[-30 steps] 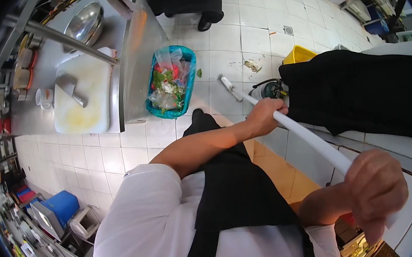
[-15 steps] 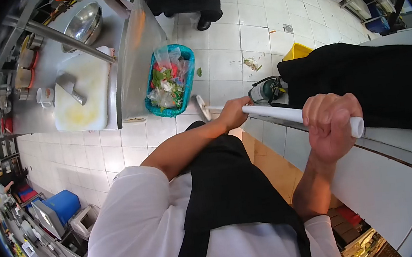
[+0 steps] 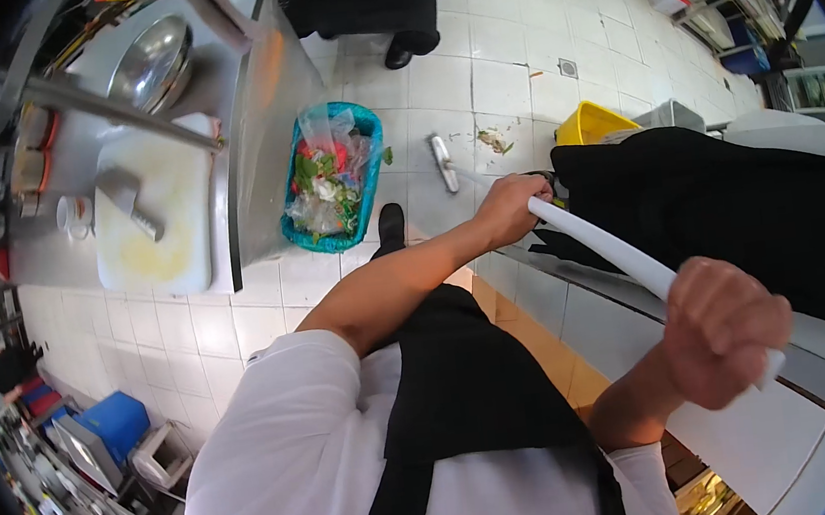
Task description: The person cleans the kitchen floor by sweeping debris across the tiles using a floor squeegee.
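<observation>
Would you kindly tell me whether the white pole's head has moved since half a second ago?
Yes, the white pole's head has moved away from the teal-lined basket, toward the floor drain.

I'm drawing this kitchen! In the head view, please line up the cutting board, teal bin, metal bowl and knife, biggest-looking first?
1. Cutting board
2. Teal bin
3. Metal bowl
4. Knife
Real sizes may differ with nearness.

Pole [image 3: 604,245] partly hidden behind fingers [image 3: 724,303]
</observation>
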Tool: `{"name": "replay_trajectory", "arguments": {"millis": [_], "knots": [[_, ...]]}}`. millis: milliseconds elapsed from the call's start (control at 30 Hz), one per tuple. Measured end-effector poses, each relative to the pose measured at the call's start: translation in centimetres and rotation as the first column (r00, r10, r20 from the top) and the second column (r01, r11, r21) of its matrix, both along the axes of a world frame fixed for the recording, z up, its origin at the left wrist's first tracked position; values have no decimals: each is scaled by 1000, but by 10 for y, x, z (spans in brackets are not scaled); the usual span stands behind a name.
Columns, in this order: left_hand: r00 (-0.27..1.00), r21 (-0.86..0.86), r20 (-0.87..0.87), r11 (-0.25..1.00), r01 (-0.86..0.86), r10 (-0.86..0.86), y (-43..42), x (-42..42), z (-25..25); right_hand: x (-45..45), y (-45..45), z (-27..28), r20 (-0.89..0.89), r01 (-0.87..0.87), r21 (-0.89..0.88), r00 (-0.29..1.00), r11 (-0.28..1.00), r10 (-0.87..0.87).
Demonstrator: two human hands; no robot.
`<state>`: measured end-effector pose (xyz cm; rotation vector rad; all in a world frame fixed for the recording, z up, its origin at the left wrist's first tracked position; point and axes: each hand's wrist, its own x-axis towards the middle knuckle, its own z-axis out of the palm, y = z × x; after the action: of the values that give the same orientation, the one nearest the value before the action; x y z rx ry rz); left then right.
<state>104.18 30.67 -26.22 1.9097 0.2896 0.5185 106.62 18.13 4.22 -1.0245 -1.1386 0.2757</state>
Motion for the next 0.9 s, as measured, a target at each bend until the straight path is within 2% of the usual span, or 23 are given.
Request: {"name": "replay_trajectory", "arguments": {"millis": [33, 100, 167, 200, 267, 333, 400, 433, 467, 533, 600, 767, 800, 900], "knots": [[1000, -4, 6, 1000, 19, -19, 3, -4, 7, 3, 4, 6, 6, 19, -4, 1000, 1000, -19], [999, -32, 15, 998, -44, 45, 19, -13, 19, 11, 16, 16, -46, -53, 32, 997, 998, 55], [997, -13, 28, 997, -76, 76, 42, -15, 14, 27, 37, 11, -86, -74, 37, 993, 997, 77], [992, 7, 30, 993, -119, 119, 54, -16, 8, 37, 51, 4, -137, -106, 45, 984, 993, 111], [987, 44, -59, 988, -145, 148, 83, -9, -18, 50, 85, -22, -243, 2, 47, 970, 999, 10], [986, -14, -84, 990, -143, 142, 106, 4, -36, 63, 113, -48, -216, -47, 28, 975, 999, 52], [981, -73, -115, 983, -166, 157, 119, 19, -44, 61, 124, -45, -206, -6, -17, 979, 1000, 3], [994, -119, -83, 989, -85, 75, 121, 26, -47, 60, 127, -44, -186, 64, -53, 980, 997, -73], [993, -121, -83, 989, -89, 79, 123, 37, -48, 62, 133, -42, -159, 127, -84, 977, 988, -139], [999, -118, -9, 992, 44, -45, 117, 60, -53, 70, 134, -41, -153, 138, -80, 977, 987, -148], [999, -129, 1, 990, 53, -53, 111, 84, -57, 82, 134, -41, -64, 175, -111, 981, 978, -183], [993, -127, 39, 985, 117, -112, 101, 141, -55, 109, 134, -36, 10, 290, -148, 957, 946, -291], [993, -126, 35, 985, 119, -116, 99, 144, -46, 116, 126, -28, -53, 278, -108, 957, 955, -285], [982, -66, 70, 982, 178, -174, 88, 138, -1, 137, 96, 8, 15, 123, -59, 992, 991, -122]]}}
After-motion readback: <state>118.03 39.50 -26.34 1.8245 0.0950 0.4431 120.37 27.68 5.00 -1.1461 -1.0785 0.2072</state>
